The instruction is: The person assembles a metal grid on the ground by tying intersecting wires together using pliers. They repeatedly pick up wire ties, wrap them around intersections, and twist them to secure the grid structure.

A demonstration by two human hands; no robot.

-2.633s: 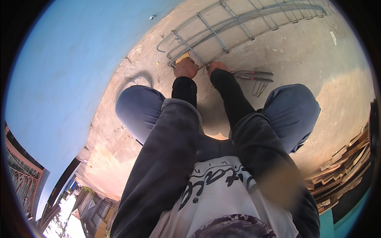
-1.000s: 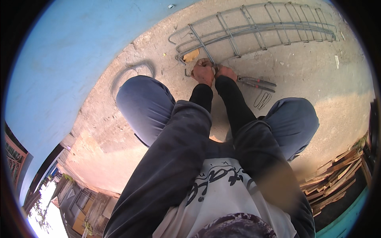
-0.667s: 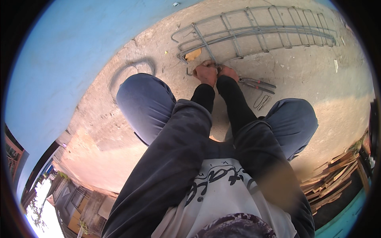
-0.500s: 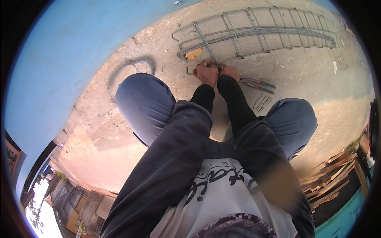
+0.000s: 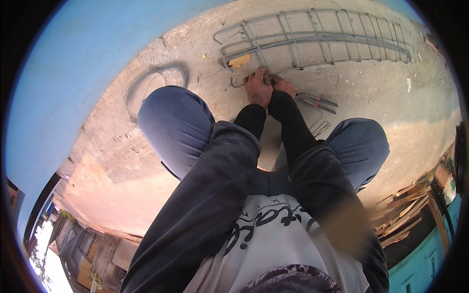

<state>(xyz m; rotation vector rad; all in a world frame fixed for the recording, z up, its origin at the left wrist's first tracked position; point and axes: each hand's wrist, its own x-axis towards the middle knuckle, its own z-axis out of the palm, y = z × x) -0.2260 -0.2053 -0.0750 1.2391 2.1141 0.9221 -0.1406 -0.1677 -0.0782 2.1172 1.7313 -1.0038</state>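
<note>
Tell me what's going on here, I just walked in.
A person's left hand and right hand are close together at the near edge of a steel-bar cage, which lies on the ground. What they grip is too small to tell. Pliers lie right of the right hand, near some thin looped wire. A wire coil lies off to the left.

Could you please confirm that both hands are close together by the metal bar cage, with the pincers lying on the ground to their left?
Only the side is wrong: the head view shows the pincers on the ground to the right of the left hand and right hand, which are close together by the cage.
</note>
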